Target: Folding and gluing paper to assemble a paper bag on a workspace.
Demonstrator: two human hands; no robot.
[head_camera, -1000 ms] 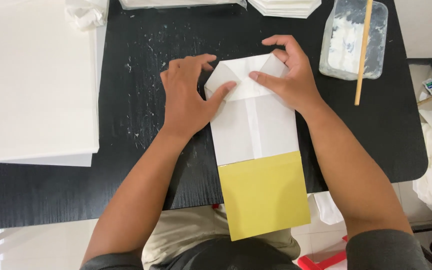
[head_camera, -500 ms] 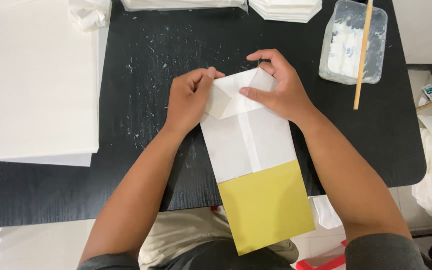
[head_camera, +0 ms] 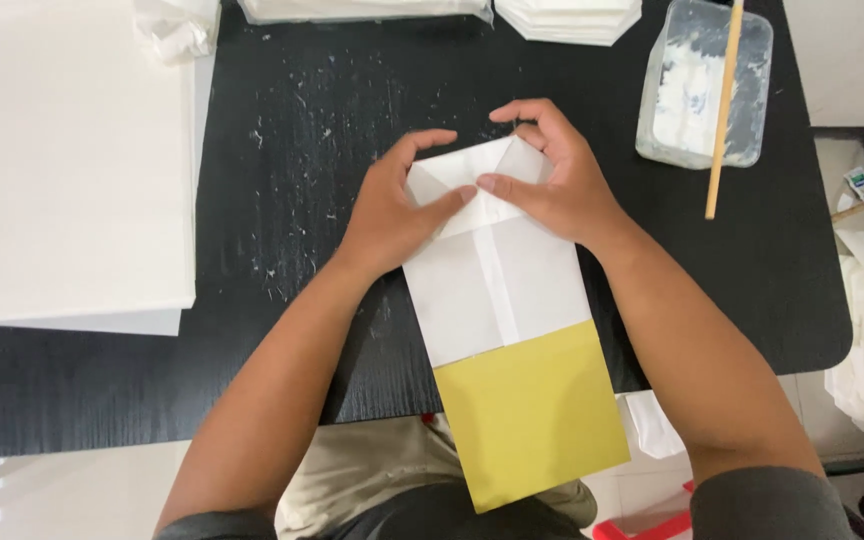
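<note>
Under both hands' fingers (head_camera: 452,200), paper bag's (head_camera: 497,285) folded top

A black bench (head_camera: 282,130) carries a paper bag (head_camera: 512,330) at centre, white sheets (head_camera: 62,170) at nine o'clock, a paste tub (head_camera: 702,85) with stick (head_camera: 722,110) at one o'clock.
</note>
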